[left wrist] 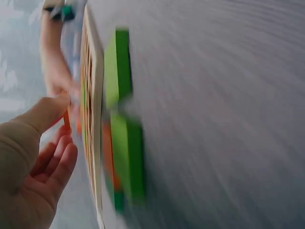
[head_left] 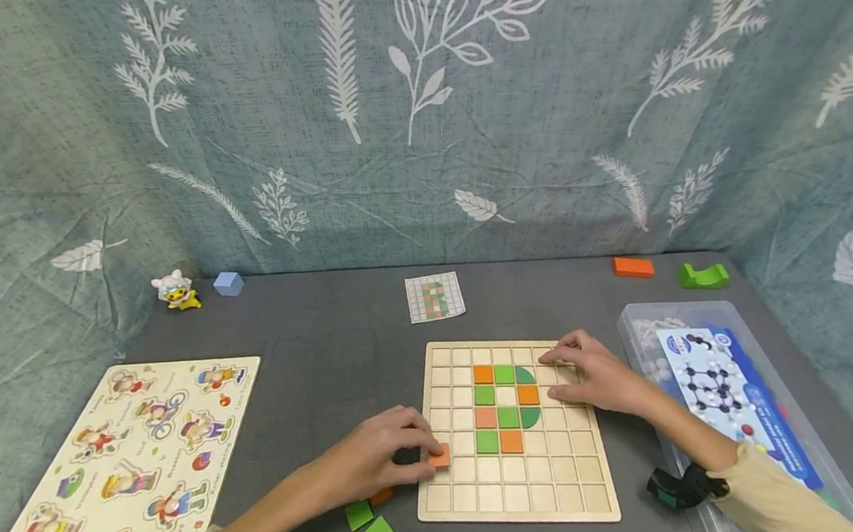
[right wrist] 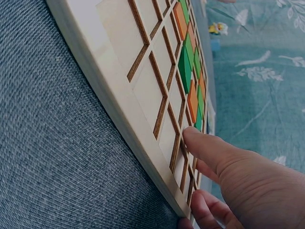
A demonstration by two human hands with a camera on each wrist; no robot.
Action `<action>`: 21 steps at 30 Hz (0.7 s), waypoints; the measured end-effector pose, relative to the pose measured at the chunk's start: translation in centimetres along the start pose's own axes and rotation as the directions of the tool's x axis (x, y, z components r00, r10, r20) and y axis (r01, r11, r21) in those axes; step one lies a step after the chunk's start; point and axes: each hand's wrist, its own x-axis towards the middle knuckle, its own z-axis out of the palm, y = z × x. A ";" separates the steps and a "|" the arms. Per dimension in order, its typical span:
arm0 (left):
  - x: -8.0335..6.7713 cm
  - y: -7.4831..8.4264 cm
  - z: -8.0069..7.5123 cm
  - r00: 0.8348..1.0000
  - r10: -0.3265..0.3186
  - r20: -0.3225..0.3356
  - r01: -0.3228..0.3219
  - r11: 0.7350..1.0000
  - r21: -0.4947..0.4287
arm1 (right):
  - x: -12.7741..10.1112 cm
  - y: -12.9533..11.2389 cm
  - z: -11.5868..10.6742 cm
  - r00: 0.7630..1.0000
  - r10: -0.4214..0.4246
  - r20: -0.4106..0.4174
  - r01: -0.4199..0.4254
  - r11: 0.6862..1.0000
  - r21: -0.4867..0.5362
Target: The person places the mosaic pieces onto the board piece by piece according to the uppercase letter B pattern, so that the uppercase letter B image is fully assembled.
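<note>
**Seat the orange tile square in its cell**

Your left hand point(head_left: 378, 462) has its fingers point(head_left: 418, 442) curled and pinched on a small orange tile point(head_left: 439, 455), which sits at the left edge of the wooden grid board point(head_left: 558, 498), over the first column of cells in a lower row. Judging by that, the tile is not yet down in a cell. Keep the pinch light and on the tile's sides, level it with the board, and line its edges up with the cell walls before you lower it; a tilted tile would likely catch on the ridge.

Your right hand point(head_left: 593, 378) lies flat on the board's upper right part, fingers straight and spread a little, holding nothing. Keep that pressure steady so the board does not slide on the grey worktop point(head_left: 328, 349).

Orange and green tiles already fill a block in the board's middle. The pattern card point(head_left: 435, 297) lies beyond the board. Two spare green tiles point(head_left: 367, 525) lie just under your left wrist, so avoid sweeping them.
</note>
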 end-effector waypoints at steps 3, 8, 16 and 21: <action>1.7 0.8 1.5 0.997 0.060 0.047 -0.062 0.998 0.029 | 0.0 0.1 0.1 1.000 0.007 0.009 -0.007 1.000 0.003; 3.4 1.6 3.0 0.986 0.142 0.091 -0.153 0.979 0.135 | 0.1 0.0 0.1 1.000 0.008 0.009 -0.008 1.000 0.003; 4.4 2.0 3.4 0.979 0.183 0.084 -0.197 0.960 0.201 | 0.0 -0.2 -0.1 1.000 -0.003 0.000 0.003 1.000 0.000; 4.5 2.0 3.4 0.975 0.203 0.095 -0.219 0.949 0.228 | 0.0 -0.1 0.0 1.000 0.009 0.010 -0.009 1.000 -0.003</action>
